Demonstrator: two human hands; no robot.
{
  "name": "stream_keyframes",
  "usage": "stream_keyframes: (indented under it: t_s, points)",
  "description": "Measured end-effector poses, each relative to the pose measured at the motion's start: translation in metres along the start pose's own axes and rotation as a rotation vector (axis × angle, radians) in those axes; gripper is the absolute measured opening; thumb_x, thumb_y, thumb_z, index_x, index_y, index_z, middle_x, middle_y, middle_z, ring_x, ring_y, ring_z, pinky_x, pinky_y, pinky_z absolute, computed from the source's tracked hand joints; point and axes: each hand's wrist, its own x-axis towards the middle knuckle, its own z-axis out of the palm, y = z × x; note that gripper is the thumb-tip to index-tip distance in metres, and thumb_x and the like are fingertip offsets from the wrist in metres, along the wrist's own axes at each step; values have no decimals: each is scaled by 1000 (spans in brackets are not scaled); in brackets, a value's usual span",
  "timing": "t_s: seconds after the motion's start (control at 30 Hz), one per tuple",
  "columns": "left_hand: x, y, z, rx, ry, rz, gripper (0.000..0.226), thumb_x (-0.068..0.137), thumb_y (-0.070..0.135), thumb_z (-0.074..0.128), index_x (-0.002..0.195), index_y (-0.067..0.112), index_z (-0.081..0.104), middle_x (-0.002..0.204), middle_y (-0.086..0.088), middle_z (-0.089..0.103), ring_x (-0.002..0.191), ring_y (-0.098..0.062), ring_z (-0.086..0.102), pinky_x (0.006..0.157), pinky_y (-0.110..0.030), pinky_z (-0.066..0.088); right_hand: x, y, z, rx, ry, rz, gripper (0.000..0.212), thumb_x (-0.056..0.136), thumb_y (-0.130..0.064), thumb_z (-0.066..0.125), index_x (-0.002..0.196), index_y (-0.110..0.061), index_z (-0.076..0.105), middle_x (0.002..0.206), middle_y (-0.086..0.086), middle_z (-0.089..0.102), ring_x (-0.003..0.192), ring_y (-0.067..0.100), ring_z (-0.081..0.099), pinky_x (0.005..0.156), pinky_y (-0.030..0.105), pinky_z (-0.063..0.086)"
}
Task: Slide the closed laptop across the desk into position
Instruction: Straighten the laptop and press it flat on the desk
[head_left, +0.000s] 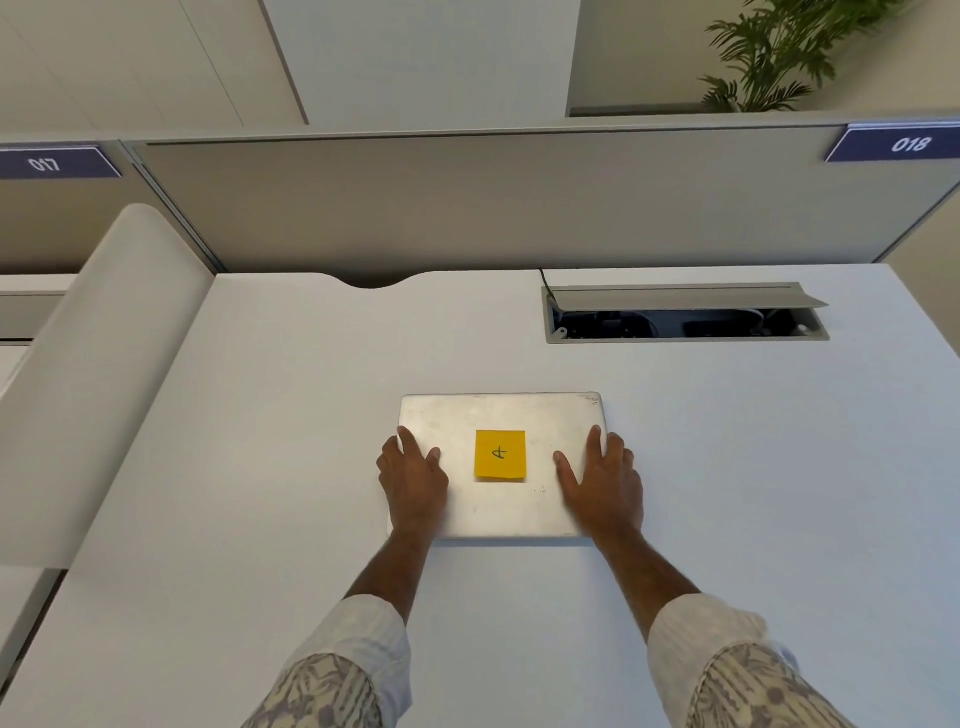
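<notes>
A closed silver laptop (498, 415) lies flat in the middle of the white desk (260, 415), with a yellow sticky note (500, 454) stuck on its lid. My left hand (413, 480) rests on the laptop's left side, fingers wrapped over the left edge and thumb on the lid. Over on the right side my right hand (602, 483) lies flat, fingers reaching to the right edge and thumb pointing inward. Both hands hold the laptop by its sides.
An open cable hatch (685, 314) with a raised flap sits in the desk at the back right, with a black cable beside it. A grey partition (467, 202) runs along the back, a rounded white divider (104, 374) on the left. A plant (779, 52) stands behind.
</notes>
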Motion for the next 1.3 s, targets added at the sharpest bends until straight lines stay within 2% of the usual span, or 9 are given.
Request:
stream_keyframes:
  t_s: [0.37,0.63,0.7,0.8,0.97,1.17,1.3]
  points:
    - [-1,-1,4,17,18,4,62,102,27,47,153,1,24,152,-23,32,137,-40,30,112,-49,27,0,1,5,-7,25,-7,72,95,-60,41,143,-7,40,135,19,49,110,34,54,77,45,55]
    - [0,-3,4,-33,21,3,63,101,27,50,153,1,25,153,-22,33,139,-39,29,113,-50,27,0,5,11,-1,85,-22,70,94,-59,46,140,-7,44,129,20,52,105,34,53,78,44,54]
    - [0,-6,3,-47,17,15,65,101,28,50,153,1,23,154,-21,32,141,-38,28,115,-49,26,1,6,11,2,102,-27,70,94,-60,45,140,-7,44,130,20,52,107,34,52,82,45,53]
    - [-2,-8,1,-67,27,35,67,101,30,50,155,2,20,160,-20,25,147,-36,21,120,-48,20,1,4,11,32,121,-27,71,95,-61,40,142,-8,41,142,19,46,120,35,49,93,48,50]
    - [-2,-3,0,-67,73,130,67,104,36,41,156,2,17,164,-20,18,153,-32,13,125,-41,9,2,-2,9,59,117,-115,73,98,-56,28,152,-7,27,161,19,27,143,39,33,115,51,35]
    - [-4,15,0,-93,79,260,65,104,39,21,156,1,14,166,-14,15,155,-26,10,126,-37,2,6,-20,3,98,89,-233,68,101,-47,14,156,-7,17,166,14,13,153,29,13,123,45,21]
    - [-6,24,3,-27,47,386,70,100,45,13,157,5,11,167,-10,8,155,-22,6,125,-34,0,9,-31,-1,121,103,-287,66,101,-44,20,155,-6,20,166,12,12,153,28,11,123,44,19]
